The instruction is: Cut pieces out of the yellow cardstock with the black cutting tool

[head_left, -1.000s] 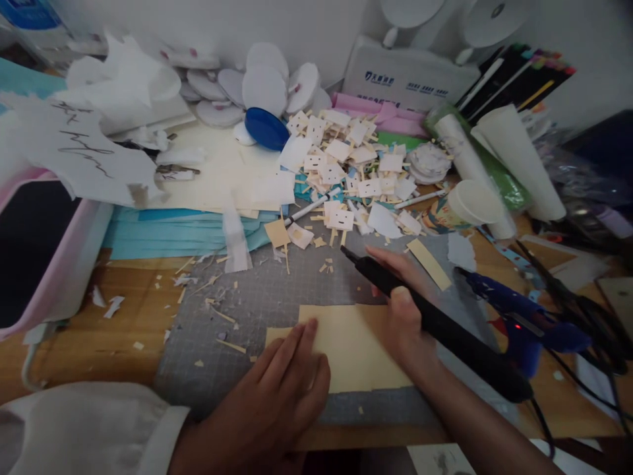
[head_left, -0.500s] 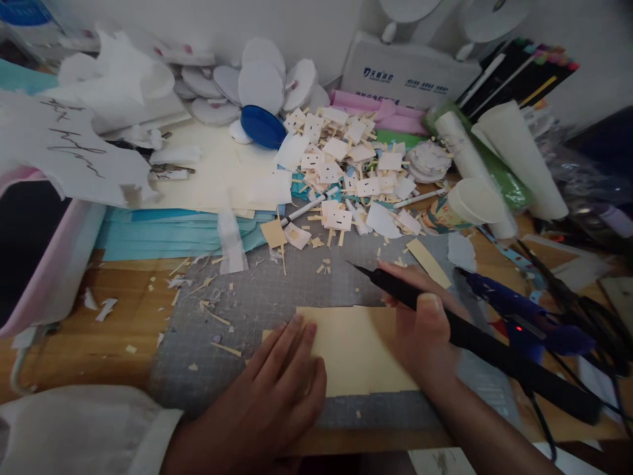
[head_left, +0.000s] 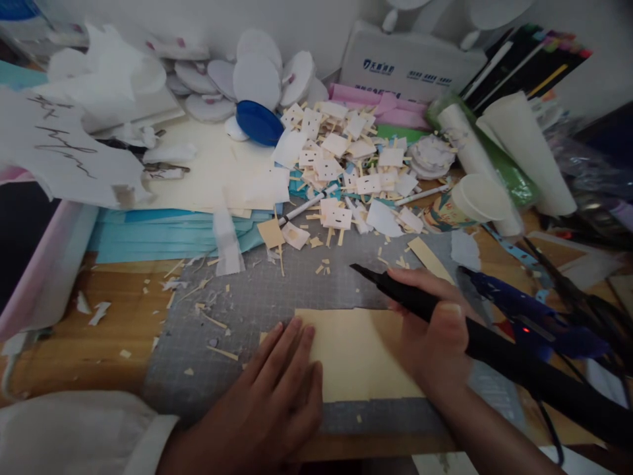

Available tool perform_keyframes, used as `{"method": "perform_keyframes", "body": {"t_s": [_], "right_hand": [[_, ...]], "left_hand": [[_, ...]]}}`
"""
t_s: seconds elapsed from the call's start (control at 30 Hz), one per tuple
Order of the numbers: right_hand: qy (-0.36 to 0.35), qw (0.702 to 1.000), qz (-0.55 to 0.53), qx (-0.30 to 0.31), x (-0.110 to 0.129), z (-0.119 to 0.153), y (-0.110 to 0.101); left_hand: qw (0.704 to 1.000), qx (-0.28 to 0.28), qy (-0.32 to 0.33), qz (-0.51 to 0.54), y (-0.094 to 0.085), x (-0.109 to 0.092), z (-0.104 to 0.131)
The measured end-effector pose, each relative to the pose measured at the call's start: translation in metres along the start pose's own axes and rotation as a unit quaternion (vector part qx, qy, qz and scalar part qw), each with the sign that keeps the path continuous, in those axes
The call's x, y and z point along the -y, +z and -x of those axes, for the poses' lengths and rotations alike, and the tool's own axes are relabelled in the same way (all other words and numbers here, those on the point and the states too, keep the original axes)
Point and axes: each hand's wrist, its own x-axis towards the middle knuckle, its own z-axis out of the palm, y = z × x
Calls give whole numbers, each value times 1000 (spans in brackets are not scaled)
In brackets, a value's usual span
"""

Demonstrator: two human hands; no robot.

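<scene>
My left hand (head_left: 270,389) lies on the left part of a cream paper strip (head_left: 353,356), fingers stretched out and pressed on it. The strip rests on a grey gridded cutting mat (head_left: 237,284). In my right hand (head_left: 438,336) is a thick black pen-shaped cutter (head_left: 420,297), gripped like a pen. Its thin, blade-like tip points left and hangs above the mat, beyond the strip's far edge. The strip's right end lies partly behind my right hand.
Small paper figures (head_left: 336,158) with drawn faces are heaped at the back. Right of them stand a paper cup (head_left: 465,204) and a blue glue gun (head_left: 534,316) with a red light. Blue sheets (head_left: 148,234) lie left; paper scraps (head_left: 217,323) litter the mat.
My right hand has shifted a little to the right with the cutter, and the tool has turned so its tip looks broader. My left hand stays on the strip.
</scene>
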Motion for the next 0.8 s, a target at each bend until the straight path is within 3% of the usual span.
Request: {"method": "perform_keyframes", "body": {"t_s": [0.37,0.7,0.8], "right_hand": [[13,996,90,-7,17,-3,-2],[69,995,28,71,19,-2,1],[65,995,35,67,29,3,1]], "left_hand": [[999,-19,10,-30,2,1,0],[999,29,-1,37,-4,2,0],[998,33,-8,50,-7,2,0]]}}
